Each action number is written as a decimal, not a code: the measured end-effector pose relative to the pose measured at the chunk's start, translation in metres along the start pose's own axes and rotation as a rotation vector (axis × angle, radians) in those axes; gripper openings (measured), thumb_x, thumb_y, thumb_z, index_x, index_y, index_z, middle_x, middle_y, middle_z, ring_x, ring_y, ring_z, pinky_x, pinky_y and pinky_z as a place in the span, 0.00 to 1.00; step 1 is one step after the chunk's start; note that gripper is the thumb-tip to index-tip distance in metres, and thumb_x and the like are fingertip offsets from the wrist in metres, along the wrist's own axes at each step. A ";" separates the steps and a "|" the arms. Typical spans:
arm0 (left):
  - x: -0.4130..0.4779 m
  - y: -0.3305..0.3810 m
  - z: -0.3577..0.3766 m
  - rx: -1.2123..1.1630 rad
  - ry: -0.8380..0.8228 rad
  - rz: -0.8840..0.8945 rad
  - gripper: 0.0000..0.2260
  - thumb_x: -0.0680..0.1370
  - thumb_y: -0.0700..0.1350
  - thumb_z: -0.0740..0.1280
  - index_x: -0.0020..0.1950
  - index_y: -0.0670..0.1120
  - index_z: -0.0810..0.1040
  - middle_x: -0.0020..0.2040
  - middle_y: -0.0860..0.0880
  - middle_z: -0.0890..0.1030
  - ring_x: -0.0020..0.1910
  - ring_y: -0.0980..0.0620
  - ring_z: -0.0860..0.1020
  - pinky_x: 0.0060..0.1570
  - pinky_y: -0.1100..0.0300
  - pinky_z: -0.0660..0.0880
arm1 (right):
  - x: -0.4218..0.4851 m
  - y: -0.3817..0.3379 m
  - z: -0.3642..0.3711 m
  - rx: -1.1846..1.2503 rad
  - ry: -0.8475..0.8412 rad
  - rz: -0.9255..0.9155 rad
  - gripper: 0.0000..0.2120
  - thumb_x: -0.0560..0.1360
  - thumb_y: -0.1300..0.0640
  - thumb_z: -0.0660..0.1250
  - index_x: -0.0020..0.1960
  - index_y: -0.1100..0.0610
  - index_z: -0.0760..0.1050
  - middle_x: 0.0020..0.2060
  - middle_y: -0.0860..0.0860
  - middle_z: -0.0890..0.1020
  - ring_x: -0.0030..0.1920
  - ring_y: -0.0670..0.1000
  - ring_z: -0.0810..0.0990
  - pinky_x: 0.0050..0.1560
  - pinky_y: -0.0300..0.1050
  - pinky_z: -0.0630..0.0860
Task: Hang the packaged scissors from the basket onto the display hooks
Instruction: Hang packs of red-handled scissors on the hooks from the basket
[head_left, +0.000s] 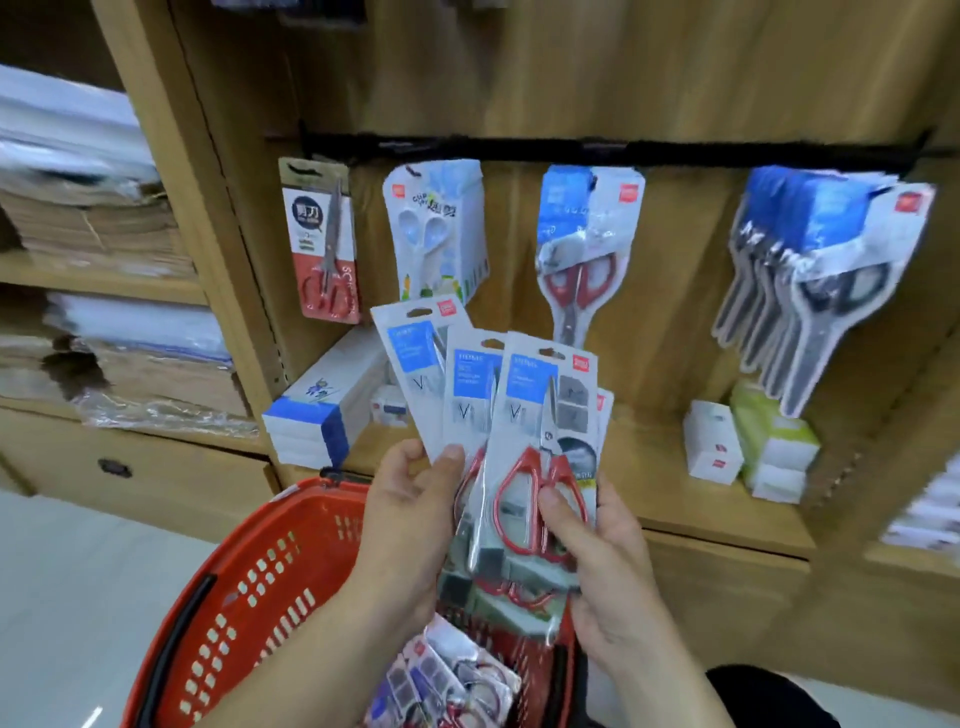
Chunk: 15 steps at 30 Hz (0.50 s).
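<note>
Both my hands hold a fan of packaged red-handled scissors (545, 426) above the red basket (249, 582). My left hand (410, 519) pinches the left packs with thumb on front. The front pack's lower part is gripped by my right hand (608, 561), its thumb lying on the red handles. More scissor packs (447, 680) lie in the basket. Above runs a black hook rail (597, 148) with hanging packs: a red-carded pair (322, 249), small blue scissors (436, 228), red-grey scissors (582, 244) and a thick bunch of grey scissors (810, 280).
A wooden shelf (701, 525) under the rail carries a blue-and-white box stack (322, 410) at left and white and green boxes (753, 441) at right. Left shelving holds paper stacks (88, 208). A wooden drawer (114, 467) sits low at left.
</note>
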<state>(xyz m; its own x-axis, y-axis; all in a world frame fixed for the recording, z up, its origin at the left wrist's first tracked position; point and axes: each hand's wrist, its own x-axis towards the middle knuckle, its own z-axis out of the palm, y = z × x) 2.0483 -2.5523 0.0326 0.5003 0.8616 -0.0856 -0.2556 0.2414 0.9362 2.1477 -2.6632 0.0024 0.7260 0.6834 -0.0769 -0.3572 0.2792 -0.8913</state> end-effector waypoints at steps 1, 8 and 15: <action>-0.001 0.001 0.008 0.009 -0.007 0.012 0.11 0.84 0.42 0.68 0.64 0.39 0.73 0.49 0.40 0.88 0.47 0.40 0.87 0.55 0.39 0.82 | 0.000 -0.005 -0.001 -0.004 -0.004 -0.005 0.19 0.77 0.63 0.72 0.67 0.56 0.77 0.60 0.59 0.86 0.62 0.63 0.84 0.69 0.70 0.75; -0.001 0.011 0.030 -0.013 -0.019 0.001 0.08 0.86 0.47 0.64 0.61 0.45 0.77 0.52 0.44 0.88 0.55 0.40 0.86 0.61 0.37 0.80 | -0.004 -0.042 -0.007 -0.132 -0.079 -0.003 0.20 0.80 0.64 0.70 0.70 0.50 0.76 0.59 0.53 0.87 0.60 0.56 0.86 0.67 0.62 0.79; 0.007 0.015 0.013 0.009 0.019 0.027 0.07 0.86 0.45 0.64 0.61 0.46 0.78 0.53 0.44 0.88 0.53 0.43 0.87 0.57 0.42 0.82 | -0.008 -0.045 0.002 -0.251 -0.104 -0.032 0.26 0.79 0.63 0.74 0.71 0.45 0.75 0.61 0.50 0.87 0.62 0.55 0.85 0.69 0.64 0.77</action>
<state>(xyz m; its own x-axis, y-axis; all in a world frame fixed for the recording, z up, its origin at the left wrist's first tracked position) 2.0591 -2.5485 0.0507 0.4777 0.8761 -0.0661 -0.2617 0.2137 0.9412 2.1566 -2.6792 0.0438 0.6655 0.7463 -0.0120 -0.1685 0.1345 -0.9765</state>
